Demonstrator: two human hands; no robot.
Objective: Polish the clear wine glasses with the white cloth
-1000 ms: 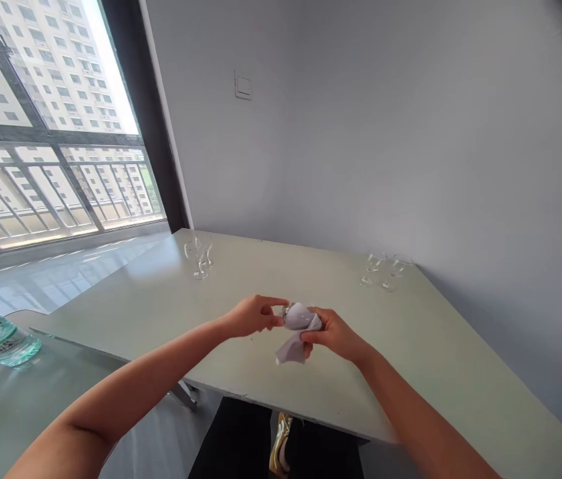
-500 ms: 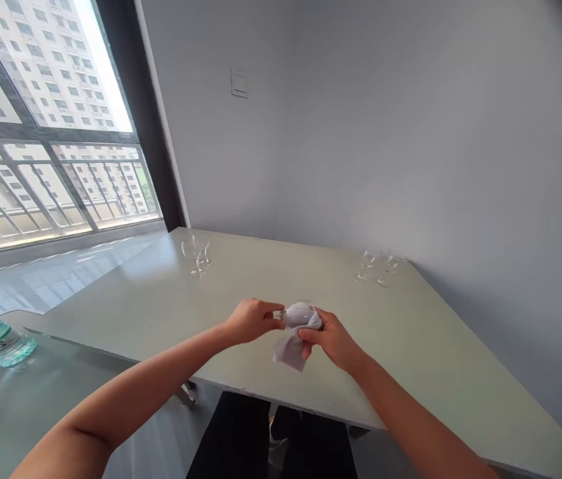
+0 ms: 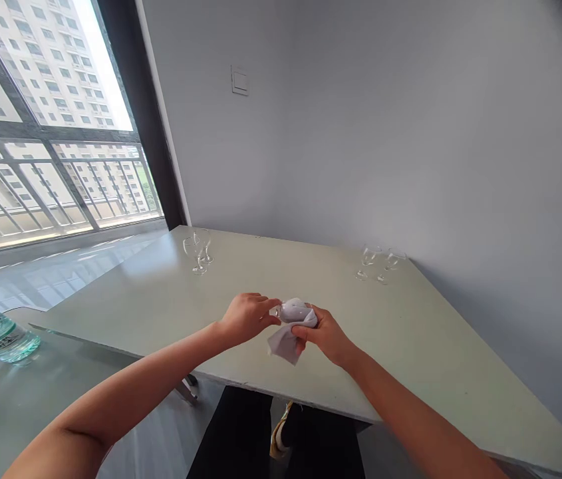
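A small clear wine glass (image 3: 286, 311) lies sideways above the table, its bowl stuffed with a pale cloth (image 3: 284, 344). My left hand (image 3: 249, 317) pinches the glass at its stem or foot end, which the fingers partly hide. On the other side my right hand (image 3: 323, 334) is closed on the cloth at the bowl's mouth, thumb in front and fingers mostly hidden. One end of the cloth hangs below the right thumb.
Two stemmed glasses (image 3: 199, 256) stand at the table's far left, and two more glasses (image 3: 369, 261) at the far right. A large water bottle (image 3: 4, 338) lies on a lower surface at left. Walls border the light table (image 3: 271, 263) at the back and right.
Both hands, with the glass and cloth, have shifted slightly left. The left fingers have changed their hold a little at the stem end. The glasses on the table stay put.
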